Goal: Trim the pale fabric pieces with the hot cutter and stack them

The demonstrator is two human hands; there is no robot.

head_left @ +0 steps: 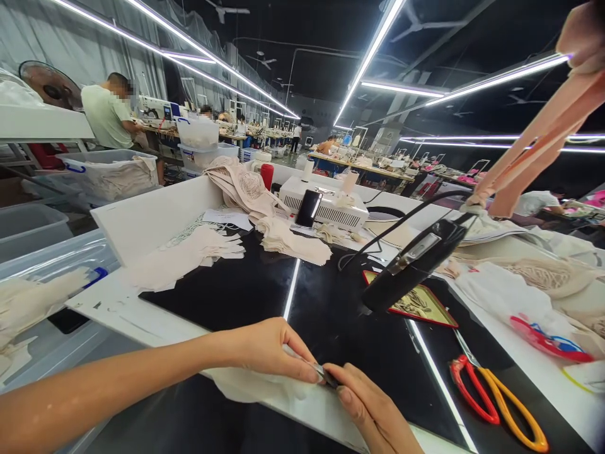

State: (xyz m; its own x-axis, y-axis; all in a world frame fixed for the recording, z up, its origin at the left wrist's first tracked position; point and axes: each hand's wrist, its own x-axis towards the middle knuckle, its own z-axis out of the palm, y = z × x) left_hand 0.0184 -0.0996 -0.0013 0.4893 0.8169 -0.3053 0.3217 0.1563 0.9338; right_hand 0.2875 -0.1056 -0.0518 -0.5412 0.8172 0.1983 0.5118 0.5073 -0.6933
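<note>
My left hand [274, 353] is closed, thumb and fingers pinched on a thin light strip at the table's front edge. Pale fabric [246, 386] hangs just below it. Close by on the right, my right hand [368, 403] has its fingers closed on a small dark tool [329, 378], whose tip meets the strip between the hands. What the tool is exactly is too small to tell. Stacks of cream fabric pieces [189, 252] lie across the black work surface [227, 296]. A black hanging device [413, 265] slants over a red-rimmed tray [428, 306] of small parts.
Scissors [496, 394] with red and orange handles lie at the right. A phone [309, 208] leans against a white machine box [326, 202]. Fabric and plastic bags [515, 302] cover the right side. Clear bins [113, 176] stand at the left, near a seated person [106, 113].
</note>
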